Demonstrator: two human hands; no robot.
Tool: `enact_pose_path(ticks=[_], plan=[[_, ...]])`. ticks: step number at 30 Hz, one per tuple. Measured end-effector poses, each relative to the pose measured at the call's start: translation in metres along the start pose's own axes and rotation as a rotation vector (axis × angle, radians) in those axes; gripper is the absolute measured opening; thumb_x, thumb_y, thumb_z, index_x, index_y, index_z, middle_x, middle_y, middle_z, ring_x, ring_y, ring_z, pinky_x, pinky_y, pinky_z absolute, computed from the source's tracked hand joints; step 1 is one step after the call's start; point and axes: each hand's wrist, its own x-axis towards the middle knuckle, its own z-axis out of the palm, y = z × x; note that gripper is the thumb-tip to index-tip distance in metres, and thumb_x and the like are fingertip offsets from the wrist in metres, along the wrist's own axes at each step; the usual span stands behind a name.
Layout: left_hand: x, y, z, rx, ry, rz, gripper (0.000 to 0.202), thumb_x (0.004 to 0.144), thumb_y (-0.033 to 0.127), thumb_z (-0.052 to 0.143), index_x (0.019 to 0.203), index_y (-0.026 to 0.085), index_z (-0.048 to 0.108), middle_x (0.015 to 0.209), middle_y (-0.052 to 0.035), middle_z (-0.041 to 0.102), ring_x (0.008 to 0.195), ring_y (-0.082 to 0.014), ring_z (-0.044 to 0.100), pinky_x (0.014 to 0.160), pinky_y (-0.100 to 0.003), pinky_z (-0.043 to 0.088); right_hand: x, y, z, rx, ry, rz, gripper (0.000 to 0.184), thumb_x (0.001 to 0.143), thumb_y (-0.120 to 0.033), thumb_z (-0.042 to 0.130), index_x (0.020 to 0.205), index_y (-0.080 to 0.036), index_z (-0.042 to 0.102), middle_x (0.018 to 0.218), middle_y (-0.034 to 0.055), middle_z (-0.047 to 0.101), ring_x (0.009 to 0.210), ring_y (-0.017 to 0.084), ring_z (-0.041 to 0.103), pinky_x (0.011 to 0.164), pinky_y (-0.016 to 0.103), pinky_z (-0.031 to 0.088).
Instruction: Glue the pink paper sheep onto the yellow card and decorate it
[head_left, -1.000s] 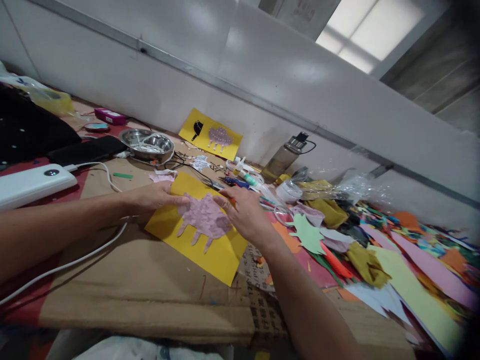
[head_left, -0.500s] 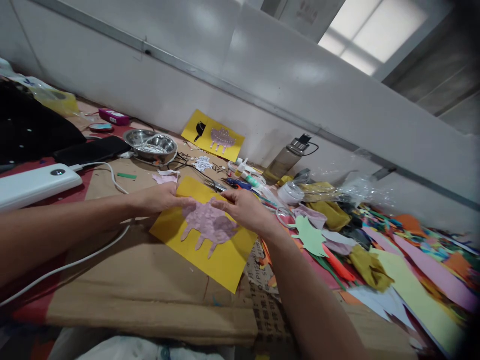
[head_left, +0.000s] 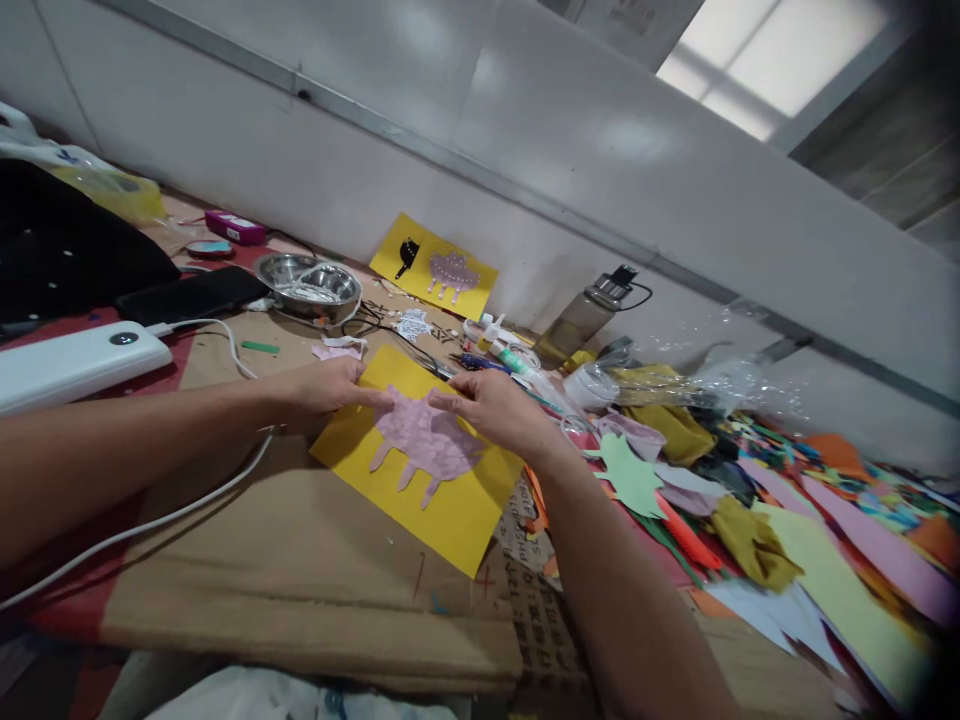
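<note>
Between both hands is a yellow card (head_left: 450, 535), tilted over the cardboard. A pink fabric cutout (head_left: 427, 440) with several leg-like strips along its lower edge lies on the card. My left hand (head_left: 337, 388) grips the card's left side, its thumb on the cutout's upper left. On the far side, my right hand (head_left: 499, 408) holds the upper right part, thumb pressing the cutout's top edge. Fingers of both hands are partly hidden beneath the card. A similar yellow card (head_left: 435, 262) with a beaded pink shape and a small black shape leans against the wall.
Cardboard (head_left: 247, 560) covers the table. A metal bowl (head_left: 307, 288), black phone (head_left: 201, 296) and white power bank (head_left: 82, 362) with cable lie left. A bottle (head_left: 585, 320) stands by the wall. Coloured paper and fabric scraps, including a green cutout (head_left: 628, 475), crowd the right.
The view has shifted slightly, so the surroundings sit a little further right. Both hands keep their hold on the yellow card, with hardly any movement.
</note>
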Motion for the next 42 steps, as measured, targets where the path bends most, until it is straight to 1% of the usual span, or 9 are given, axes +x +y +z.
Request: enact_pose_path(ticks=[11, 14, 18, 22, 24, 26, 30, 37, 42], plan=[[0.002, -0.003, -0.007, -0.121, -0.006, -0.044, 0.029, 0.063, 0.028, 0.080, 0.088, 0.015, 0.072, 0.089, -0.0116, 0.075, 0.070, -0.0237, 0.071, 0.064, -0.031, 0.056, 0.004, 0.016, 0.001, 0.086, 0.008, 0.070, 0.040, 0.077, -0.049, 0.057, 0.053, -0.017, 0.050, 0.053, -0.0057, 0.035, 0.053, 0.008, 0.029, 0.049, 0.025, 0.019], [0.000, -0.003, -0.005, -0.125, 0.004, -0.028, 0.031, 0.060, 0.024, 0.081, 0.089, 0.017, 0.072, 0.089, -0.0113, 0.076, 0.070, -0.0245, 0.071, 0.063, -0.031, 0.056, 0.003, 0.014, 0.001, 0.135, 0.033, 0.031, 0.037, 0.077, -0.048, 0.058, 0.057, -0.017, 0.056, 0.055, -0.0043, 0.045, 0.055, 0.009, 0.036, 0.051, 0.024, 0.025], [0.000, 0.000, -0.005, -0.131, 0.105, 0.001, 0.032, 0.058, 0.023, 0.082, 0.088, 0.019, 0.072, 0.085, -0.0094, 0.076, 0.068, -0.0237, 0.071, 0.061, -0.030, 0.056, 0.004, 0.021, -0.003, 0.270, 0.309, 0.013, 0.030, 0.076, -0.045, 0.062, 0.085, -0.017, 0.067, 0.083, 0.0034, 0.068, 0.073, 0.015, 0.056, 0.069, 0.028, 0.042], [0.005, 0.001, -0.011, -0.229, 0.245, 0.076, 0.035, 0.060, 0.020, 0.081, 0.093, 0.016, 0.070, 0.090, -0.0104, 0.075, 0.072, -0.0223, 0.071, 0.068, -0.032, 0.058, 0.010, 0.039, -0.004, 0.548, 0.663, 0.051, 0.046, 0.072, -0.056, 0.065, 0.100, -0.020, 0.062, 0.104, 0.0080, 0.069, 0.091, 0.020, 0.062, 0.079, 0.031, 0.048], [0.007, 0.001, -0.013, -0.292, 0.299, 0.129, 0.038, 0.061, 0.018, 0.080, 0.098, 0.015, 0.069, 0.096, -0.0115, 0.075, 0.079, -0.0231, 0.072, 0.073, -0.034, 0.059, 0.011, 0.046, 0.002, 0.799, 0.623, 0.110, 0.053, 0.066, -0.060, 0.069, 0.101, -0.021, 0.059, 0.110, 0.0074, 0.068, 0.093, 0.021, 0.064, 0.076, 0.032, 0.051], [0.009, 0.002, -0.014, -0.336, 0.336, 0.181, 0.039, 0.063, 0.016, 0.078, 0.101, 0.015, 0.068, 0.099, -0.0114, 0.074, 0.087, -0.0238, 0.071, 0.077, -0.033, 0.059, 0.012, 0.048, 0.011, 1.023, 0.452, 0.163, 0.056, 0.061, -0.062, 0.073, 0.098, -0.022, 0.060, 0.108, 0.0068, 0.070, 0.090, 0.023, 0.066, 0.072, 0.034, 0.054], [0.008, 0.003, -0.014, -0.347, 0.356, 0.203, 0.041, 0.068, 0.014, 0.075, 0.107, 0.013, 0.066, 0.100, -0.0123, 0.074, 0.091, -0.0247, 0.071, 0.079, -0.034, 0.059, 0.010, 0.043, 0.029, 1.196, 0.202, 0.225, 0.053, 0.049, -0.048, 0.085, 0.089, -0.020, 0.066, 0.092, 0.0079, 0.075, 0.084, 0.027, 0.070, 0.071, 0.038, 0.056], [0.008, 0.000, -0.015, -0.322, 0.332, 0.203, 0.033, 0.066, 0.017, 0.078, 0.098, 0.014, 0.068, 0.103, -0.0122, 0.074, 0.087, -0.0230, 0.072, 0.078, -0.031, 0.059, 0.011, 0.044, 0.034, 1.208, 0.278, 0.221, 0.050, 0.044, -0.040, 0.088, 0.086, -0.018, 0.069, 0.086, 0.0077, 0.076, 0.076, 0.027, 0.072, 0.071, 0.039, 0.057], [0.007, -0.003, -0.014, -0.329, 0.271, 0.231, 0.043, 0.065, 0.018, 0.079, 0.107, 0.016, 0.067, 0.108, -0.0122, 0.073, 0.098, -0.0254, 0.070, 0.085, -0.034, 0.057, 0.013, 0.046, 0.035, 1.202, 0.322, 0.212, 0.046, 0.046, -0.038, 0.086, 0.083, -0.019, 0.068, 0.086, 0.0071, 0.076, 0.082, 0.028, 0.071, 0.073, 0.040, 0.058]])
